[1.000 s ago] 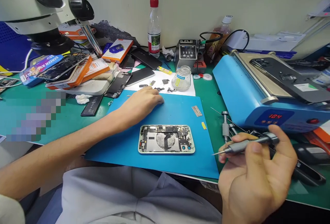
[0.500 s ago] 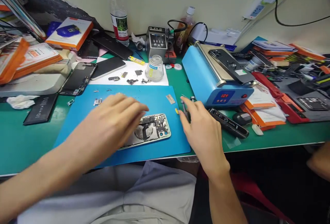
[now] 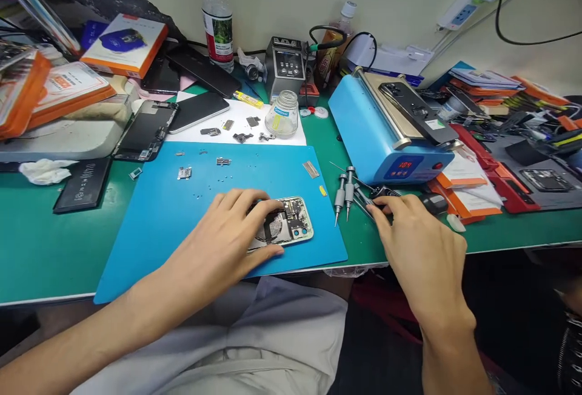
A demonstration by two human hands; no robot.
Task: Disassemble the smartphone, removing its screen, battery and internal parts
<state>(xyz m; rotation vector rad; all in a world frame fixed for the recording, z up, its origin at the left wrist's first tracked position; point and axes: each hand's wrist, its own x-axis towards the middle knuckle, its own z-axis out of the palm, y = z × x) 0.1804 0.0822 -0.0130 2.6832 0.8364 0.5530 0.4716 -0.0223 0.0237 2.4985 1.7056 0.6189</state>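
Observation:
An opened phone [image 3: 285, 234] lies on the blue mat [image 3: 150, 231], its inside parts and two camera holes showing. My left hand [image 3: 231, 228] curls over its left part, fingers across the top and thumb along the near edge. To the right, my right hand [image 3: 416, 237] is closed in a pinch at what look like grey metal tweezers [image 3: 362, 201]; the palm hides part of them. Beside these lie two grey screwdrivers, a left screwdriver [image 3: 340, 198] and a right screwdriver [image 3: 350, 192]. Several tiny screws and a small metal bracket [image 3: 184, 173] rest on the mat.
A blue heating machine [image 3: 364, 134] with a dark phone [image 3: 411, 110] on top stands at the right back. Behind the mat are a glass jar [image 3: 282, 117], a soldering station [image 3: 285, 67] and a tall bottle [image 3: 218, 31]. A black battery [image 3: 84, 185] lies at left.
My left hand has lowered onto the phone. My right hand has moved right, away from the screwdrivers, which now show fully. The view has shifted slightly.

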